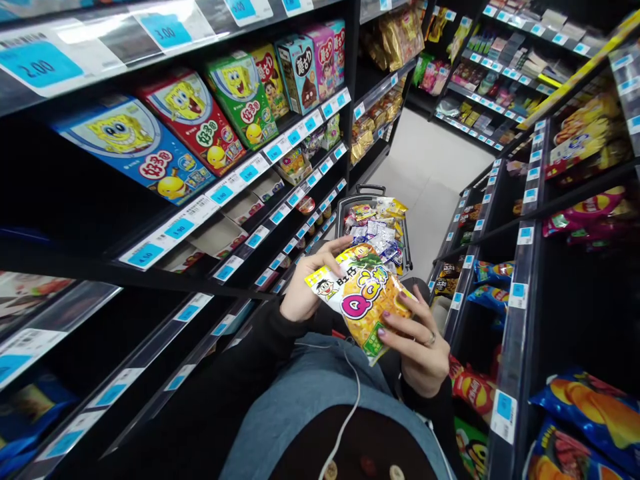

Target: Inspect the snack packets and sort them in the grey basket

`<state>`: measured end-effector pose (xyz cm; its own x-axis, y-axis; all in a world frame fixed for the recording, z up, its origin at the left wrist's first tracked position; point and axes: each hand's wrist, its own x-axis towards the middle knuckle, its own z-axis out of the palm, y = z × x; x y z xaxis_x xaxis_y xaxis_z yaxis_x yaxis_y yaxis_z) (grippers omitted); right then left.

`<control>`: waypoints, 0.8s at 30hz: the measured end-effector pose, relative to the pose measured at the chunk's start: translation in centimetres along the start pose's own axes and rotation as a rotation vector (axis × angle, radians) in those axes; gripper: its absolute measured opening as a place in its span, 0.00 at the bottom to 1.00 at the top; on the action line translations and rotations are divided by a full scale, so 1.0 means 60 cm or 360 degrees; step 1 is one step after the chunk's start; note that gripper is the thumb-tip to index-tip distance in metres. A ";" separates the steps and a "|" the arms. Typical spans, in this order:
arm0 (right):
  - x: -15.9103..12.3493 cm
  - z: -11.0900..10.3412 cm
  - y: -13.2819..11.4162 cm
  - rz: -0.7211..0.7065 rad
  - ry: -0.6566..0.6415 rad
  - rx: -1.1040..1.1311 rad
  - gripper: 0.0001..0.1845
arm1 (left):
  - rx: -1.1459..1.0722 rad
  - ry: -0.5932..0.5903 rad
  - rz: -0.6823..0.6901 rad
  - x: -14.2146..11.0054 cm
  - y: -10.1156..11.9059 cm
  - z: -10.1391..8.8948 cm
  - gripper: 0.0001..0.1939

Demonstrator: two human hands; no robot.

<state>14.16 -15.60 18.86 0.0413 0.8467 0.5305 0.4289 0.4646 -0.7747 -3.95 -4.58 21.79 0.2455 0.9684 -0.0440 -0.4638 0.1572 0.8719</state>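
Observation:
A yellow and white bag of gummy candy (363, 297) is held between both hands, above my lap, its printed front facing up. My left hand (313, 277) grips the upper left edge, with fingertips on the front. My right hand (420, 337) holds the lower right side, its fingers across the front and a ring on one of them. Just beyond the bag stands a grey shopping basket (341, 217) on the floor, filled with several small snack packets (375, 233). The bag hides the near part of the basket.
On the left, a shelf (270, 157) with price tags carries several snack boxes (243, 97). To the right, another shelf (520, 293) holds chip bags (590, 413). A pale tiled floor (425, 160) runs between them toward a shelf of small goods (505, 73) at the back.

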 end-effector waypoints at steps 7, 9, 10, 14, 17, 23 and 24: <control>0.013 0.004 -0.007 -0.0281 0.0063 -0.0220 0.18 | -0.0078 -0.0049 -0.0046 0.004 0.012 0.007 0.14; 0.014 0.003 -0.006 -0.0263 0.0020 -0.0168 0.18 | 0.0021 -0.0042 0.0016 0.005 0.013 0.004 0.16; 0.015 0.002 -0.005 -0.0254 0.0002 -0.0140 0.19 | 0.0053 -0.0047 0.0036 0.006 0.013 0.003 0.16; 0.013 0.003 -0.003 -0.0240 0.0005 -0.0077 0.19 | 0.0021 -0.0114 0.0014 0.008 0.014 -0.004 0.16; 0.009 0.007 -0.004 -0.0060 0.0114 -0.0026 0.15 | 0.0100 -0.0171 0.0072 0.010 0.011 -0.011 0.13; 0.013 0.020 -0.003 0.1054 0.0426 0.0329 0.25 | 0.0289 -0.0204 -0.0291 0.005 -0.003 -0.009 0.27; 0.015 0.020 -0.001 0.1098 0.0438 0.0452 0.29 | 0.0281 -0.0228 -0.0308 0.003 -0.003 -0.006 0.34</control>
<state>13.11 -14.55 18.97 0.4509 0.8903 -0.0638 -0.0197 -0.0615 -0.9979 -4.14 -4.37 21.42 0.4382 0.8846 -0.1594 -0.2446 0.2880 0.9258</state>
